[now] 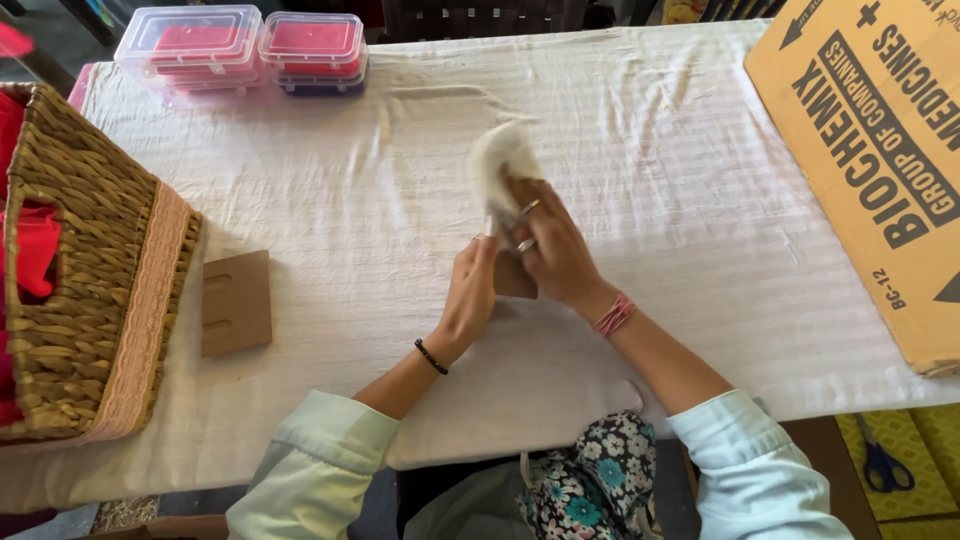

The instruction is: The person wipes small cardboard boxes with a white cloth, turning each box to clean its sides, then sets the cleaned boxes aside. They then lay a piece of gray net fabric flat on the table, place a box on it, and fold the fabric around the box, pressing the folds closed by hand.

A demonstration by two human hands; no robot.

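White cloth (500,165) — pinched by the right hand (553,250) over a small brown card (515,277) mid-tabletop — left hand (468,297) fingers pressed against that card's edge.

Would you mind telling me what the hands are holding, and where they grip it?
The right hand grips a white cloth at its lower end; the left hand holds a brown card beneath it.

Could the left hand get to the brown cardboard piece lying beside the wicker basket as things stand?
Probably yes. The cardboard piece lies flat on the white cloth, with bare cloth between it and the left hand. But that hand is busy: with the right hand it holds a white fabric piece.
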